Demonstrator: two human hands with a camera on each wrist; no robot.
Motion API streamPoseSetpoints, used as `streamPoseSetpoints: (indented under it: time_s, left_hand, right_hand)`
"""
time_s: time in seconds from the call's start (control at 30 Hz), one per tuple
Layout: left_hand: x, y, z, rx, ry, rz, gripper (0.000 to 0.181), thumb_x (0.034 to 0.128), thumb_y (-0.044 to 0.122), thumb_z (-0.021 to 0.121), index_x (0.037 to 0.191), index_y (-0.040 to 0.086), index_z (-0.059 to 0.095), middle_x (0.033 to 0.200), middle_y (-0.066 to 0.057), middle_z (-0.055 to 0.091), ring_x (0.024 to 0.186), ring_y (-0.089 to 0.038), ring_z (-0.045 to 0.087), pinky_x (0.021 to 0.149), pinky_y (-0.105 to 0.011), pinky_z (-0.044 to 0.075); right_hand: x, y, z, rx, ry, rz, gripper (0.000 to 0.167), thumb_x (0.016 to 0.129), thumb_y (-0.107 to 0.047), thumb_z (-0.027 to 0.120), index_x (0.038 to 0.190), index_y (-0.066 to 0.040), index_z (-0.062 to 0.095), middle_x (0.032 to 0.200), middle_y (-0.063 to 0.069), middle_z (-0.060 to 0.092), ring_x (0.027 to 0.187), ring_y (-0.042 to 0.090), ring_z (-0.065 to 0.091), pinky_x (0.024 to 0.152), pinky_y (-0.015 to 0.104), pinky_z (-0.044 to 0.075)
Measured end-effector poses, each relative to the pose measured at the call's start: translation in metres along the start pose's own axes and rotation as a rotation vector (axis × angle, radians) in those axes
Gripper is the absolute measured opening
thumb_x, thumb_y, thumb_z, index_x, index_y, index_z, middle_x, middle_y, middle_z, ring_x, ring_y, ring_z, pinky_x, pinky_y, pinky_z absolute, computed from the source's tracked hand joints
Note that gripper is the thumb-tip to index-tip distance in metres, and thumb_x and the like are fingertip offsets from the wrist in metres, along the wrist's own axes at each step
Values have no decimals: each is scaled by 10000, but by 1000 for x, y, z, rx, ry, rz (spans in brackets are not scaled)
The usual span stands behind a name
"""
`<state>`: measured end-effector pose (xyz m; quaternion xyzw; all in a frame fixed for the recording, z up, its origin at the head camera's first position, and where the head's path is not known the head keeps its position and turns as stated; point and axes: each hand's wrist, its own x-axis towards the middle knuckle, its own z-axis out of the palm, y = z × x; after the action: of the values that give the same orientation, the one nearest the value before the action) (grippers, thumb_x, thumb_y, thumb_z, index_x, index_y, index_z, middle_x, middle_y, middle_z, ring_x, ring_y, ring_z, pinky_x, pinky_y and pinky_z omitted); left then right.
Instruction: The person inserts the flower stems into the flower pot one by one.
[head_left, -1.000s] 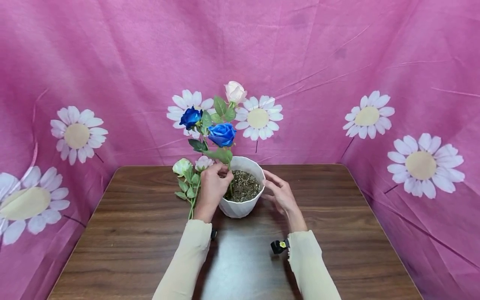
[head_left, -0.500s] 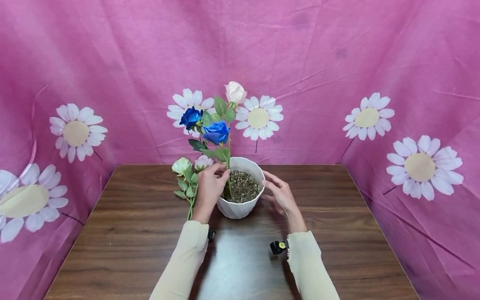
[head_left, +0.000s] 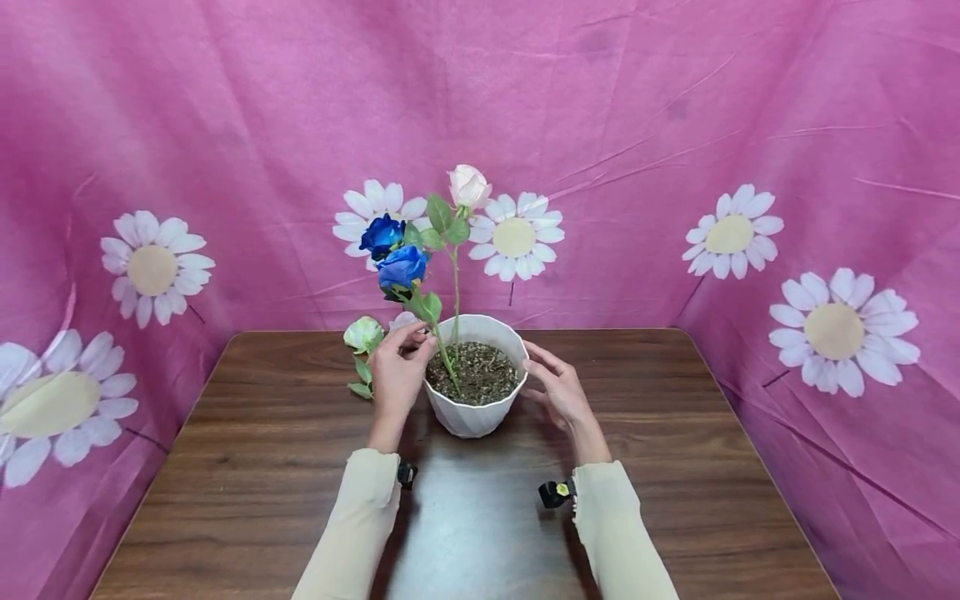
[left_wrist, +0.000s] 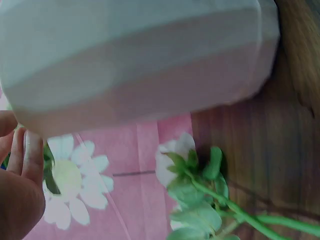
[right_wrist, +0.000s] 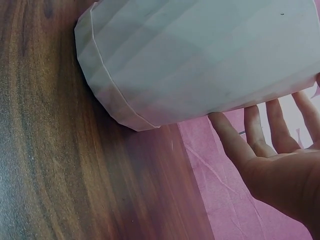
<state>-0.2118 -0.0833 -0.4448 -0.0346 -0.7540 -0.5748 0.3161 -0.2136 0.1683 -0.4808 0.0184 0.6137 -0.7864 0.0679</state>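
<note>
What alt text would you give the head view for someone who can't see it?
A person's left grip pinches the stem of a blue rose in a white pot of soil, while the right grip touches the pot's side. A darker blue rose and a pale rose show behind; a greenish rose lies on the table.

Looks like a curtained-off booth: creased pink cloth (head_left: 615, 100) printed with large white daisies (head_left: 832, 332) hangs behind and along both sides of a wood-grain tabletop (head_left: 240, 475); what kind of building surrounds it cannot be told
</note>
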Motion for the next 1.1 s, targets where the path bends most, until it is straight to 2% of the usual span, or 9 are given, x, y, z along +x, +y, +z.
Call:
streamPoseSetpoints:
  time_s: [0.17, 0.43, 0.5, 0.57, 0.63, 0.77, 0.9, 1.1]
  left_hand:
    - [-2, -10, -11, -50, 2, -39, 255, 817, -69, 790, 1068, -41, 758, 898, -188, 723, 825, -301, 695, 727, -151, 567]
    - [-5, -16, -30, -24, -3, -114, 211, 838, -46, 777, 1048, -32, 761, 913, -201, 731, 789, -93, 651, 667, -94, 494]
    - [-7, -20, -36, -12, -3, -138, 200, 845, -35, 772, 1045, -40, 757, 922, -210, 732, 783, -89, 645, 677, -109, 478]
    - [-10, -31, -40, -7, -6, -170, 202, 849, -16, 778, 1050, -35, 758, 932, -205, 736, 775, -36, 622, 691, -131, 468]
    - [-15, -36, -46, -17, -7, -209, 206, 855, -23, 771, 1057, -52, 750, 948, -223, 735, 779, -50, 622, 709, -139, 467]
    - [-25, -48, -57, -43, -1, -278, 222, 865, -51, 756, 1079, -102, 722, 965, -269, 720, 777, -76, 631, 687, -127, 485]
    - [-31, -57, -66, -46, -3, -319, 221, 876, -60, 741, 1087, -118, 710, 966, -283, 711, 744, -17, 621, 666, -97, 484]
    - [-38, -71, -79, 81, -84, -379, 205, 878, -32, 744, 1075, -85, 726, 953, -224, 725, 715, 53, 599, 672, -91, 481]
  right_hand:
    - [0, 1, -3, -8, -1, 2, 496, 1000, -66, 612, 1477, 1, 492, 1445, 209, 507, 1153, 268, 591, 965, 571, 523]
    - [1, 3, -4, 19, -18, -1, 506, 998, -60, 612, 1483, 0, 482, 1462, 219, 489, 1185, 294, 576, 974, 577, 516]
    - [1, 4, -4, 14, -18, -4, 503, 1002, -63, 608, 1483, 3, 480, 1457, 218, 492, 1175, 276, 580, 977, 585, 511]
    - [1, 4, -5, 9, -16, -8, 498, 1004, -65, 606, 1481, 4, 482, 1447, 216, 501, 1166, 261, 584, 973, 589, 511]
    - [1, 5, -5, 5, -13, -10, 496, 1005, -65, 603, 1481, 4, 483, 1436, 215, 509, 1149, 244, 593, 969, 591, 513]
    - [1, 4, -4, 2, -9, -12, 493, 1006, -68, 602, 1480, 2, 487, 1420, 210, 522, 1128, 224, 608, 957, 578, 524]
    - [1, 3, -4, 4, -5, -11, 486, 1007, -60, 596, 1478, -1, 492, 1429, 196, 518, 1136, 223, 601, 951, 570, 531]
    - [2, 2, -3, 2, -13, -13, 489, 1005, -64, 601, 1478, -6, 493, 1451, 202, 508, 1141, 236, 601, 942, 557, 541]
